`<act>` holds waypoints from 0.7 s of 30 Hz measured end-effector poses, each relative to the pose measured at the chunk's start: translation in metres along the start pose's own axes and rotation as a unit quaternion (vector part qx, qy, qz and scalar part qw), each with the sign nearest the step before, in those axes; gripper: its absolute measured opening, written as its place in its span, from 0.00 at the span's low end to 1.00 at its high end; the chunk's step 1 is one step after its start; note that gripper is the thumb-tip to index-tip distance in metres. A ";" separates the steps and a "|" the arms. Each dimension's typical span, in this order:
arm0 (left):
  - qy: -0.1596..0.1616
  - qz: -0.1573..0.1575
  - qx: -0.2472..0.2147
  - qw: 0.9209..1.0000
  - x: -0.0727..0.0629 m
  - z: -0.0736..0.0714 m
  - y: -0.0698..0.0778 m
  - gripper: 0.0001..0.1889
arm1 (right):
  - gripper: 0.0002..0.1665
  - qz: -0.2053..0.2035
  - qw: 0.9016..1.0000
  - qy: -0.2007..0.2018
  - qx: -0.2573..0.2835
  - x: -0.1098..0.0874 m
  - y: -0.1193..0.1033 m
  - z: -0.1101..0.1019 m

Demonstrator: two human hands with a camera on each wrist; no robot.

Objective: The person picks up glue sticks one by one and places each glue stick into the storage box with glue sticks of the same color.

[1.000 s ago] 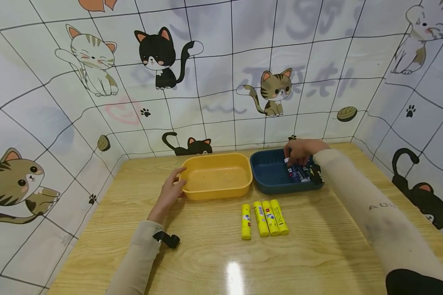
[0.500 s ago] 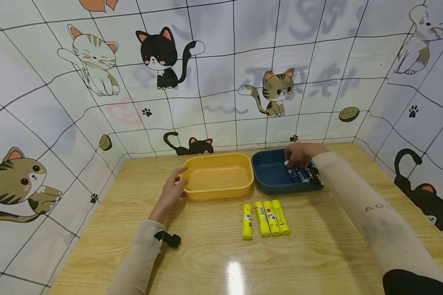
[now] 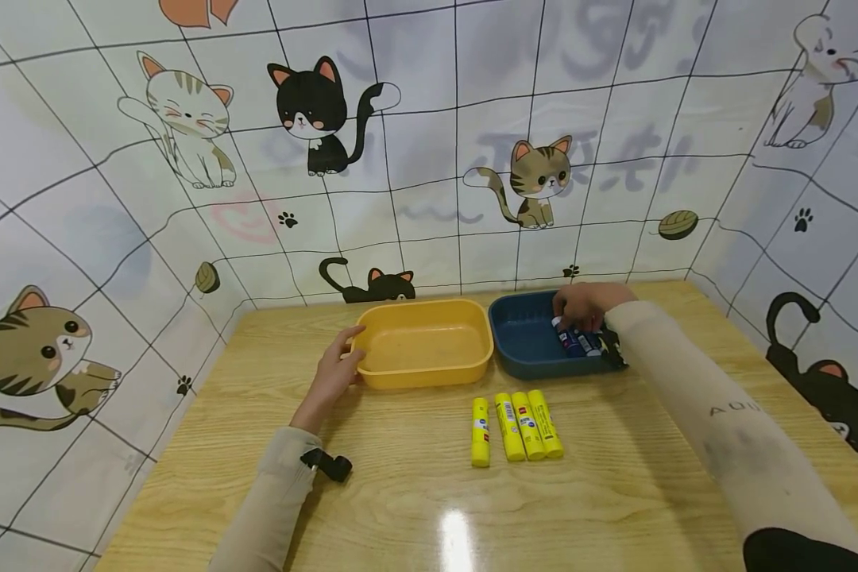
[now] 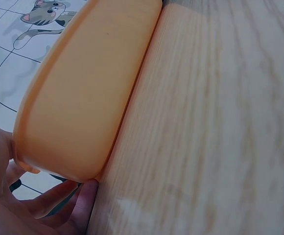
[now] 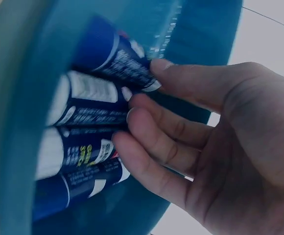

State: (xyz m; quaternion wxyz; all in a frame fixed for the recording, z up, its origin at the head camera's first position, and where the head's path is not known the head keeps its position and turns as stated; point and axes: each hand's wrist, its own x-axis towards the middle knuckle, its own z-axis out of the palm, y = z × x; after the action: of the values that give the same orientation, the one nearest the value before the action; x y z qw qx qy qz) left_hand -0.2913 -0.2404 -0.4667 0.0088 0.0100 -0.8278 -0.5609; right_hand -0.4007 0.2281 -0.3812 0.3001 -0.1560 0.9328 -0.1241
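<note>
A: Blue tray [image 3: 525, 349], far right on the counter [image 3: 415, 508]?

B: Dark blue plastic, rounded corners, sitting flat, just beside the yellow tray [image 3: 422, 373]. Blue glue sticks [image 3: 575, 340] lie inside at its right end, side by side, dark blue bodies with white print and white bands. The wrist view shows at least four of them [image 5: 90, 120], roughly parallel.

A: Right hand?

B: The right hand [image 3: 579, 300] is down in the blue tray, its fingers [image 5: 147, 125] on the ends of the sticks.

A: Yellow tray?

B: Same shape, flat, nothing visible inside. The left hand [image 3: 332, 373] grips its left end, thumb on the rim, fingers [image 4: 59, 198] curled under the edge.
</note>
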 end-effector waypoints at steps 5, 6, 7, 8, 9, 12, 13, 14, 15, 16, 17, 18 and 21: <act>0.000 -0.004 -0.003 1.000 0.000 0.000 -0.001 0.27 | 0.22 -0.041 0.999 0.025 0.017 -0.004 0.005 -0.005; 0.000 -0.005 -0.004 1.000 -0.001 0.000 0.000 0.27 | 0.21 -0.050 0.998 0.036 0.019 -0.006 0.005 -0.005; -0.001 -0.004 -0.003 1.000 -0.001 0.001 0.000 0.27 | 0.21 -0.061 0.997 0.047 0.023 -0.009 0.005 -0.006; 0.000 -0.004 -0.002 1.000 -0.002 0.001 0.001 0.27 | 0.20 -0.070 0.995 0.059 0.024 -0.012 0.005 -0.006; 0.002 -0.005 -0.003 1.000 -0.002 0.001 0.002 0.27 | 0.20 -0.078 0.994 0.071 0.025 -0.016 0.004 -0.006; 0.003 -0.002 -0.001 1.000 -0.002 0.002 0.003 0.26 | 0.18 -0.100 0.990 0.097 0.024 -0.026 0.002 -0.004; 0.003 -0.002 0.000 1.000 -0.002 0.002 0.003 0.26 | 0.18 -0.108 0.989 0.101 0.024 -0.030 0.002 -0.003; 0.004 -0.002 0.000 1.000 -0.002 0.002 0.003 0.26 | 0.18 -0.113 0.988 0.103 0.021 -0.034 0.001 -0.002; 0.004 -0.001 0.000 1.000 -0.002 0.002 0.003 0.26 | 0.17 -0.117 0.987 0.104 0.020 -0.038 -0.001 0.000; 0.003 0.001 0.001 1.000 -0.003 0.002 0.003 0.26 | 0.17 -0.123 0.987 0.106 0.016 -0.042 -0.001 0.003; 0.003 0.001 0.002 1.000 -0.003 0.002 0.003 0.26 | 0.16 -0.127 0.986 0.108 0.013 -0.046 -0.003 0.005; 0.002 0.002 0.001 1.000 -0.004 0.002 0.003 0.26 | 0.16 -0.131 0.985 0.111 0.011 -0.051 -0.004 0.008; -0.002 0.004 0.000 1.000 -0.005 0.002 0.003 0.26 | 0.15 -0.145 0.982 0.124 0.008 -0.065 -0.009 0.018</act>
State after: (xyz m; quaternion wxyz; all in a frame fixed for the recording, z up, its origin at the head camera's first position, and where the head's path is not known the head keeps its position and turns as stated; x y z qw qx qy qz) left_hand -0.2861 -0.2377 -0.4644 0.0094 0.0056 -0.8280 -0.5607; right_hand -0.3378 0.2411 -0.3582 0.1625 -0.2710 0.9292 -0.1917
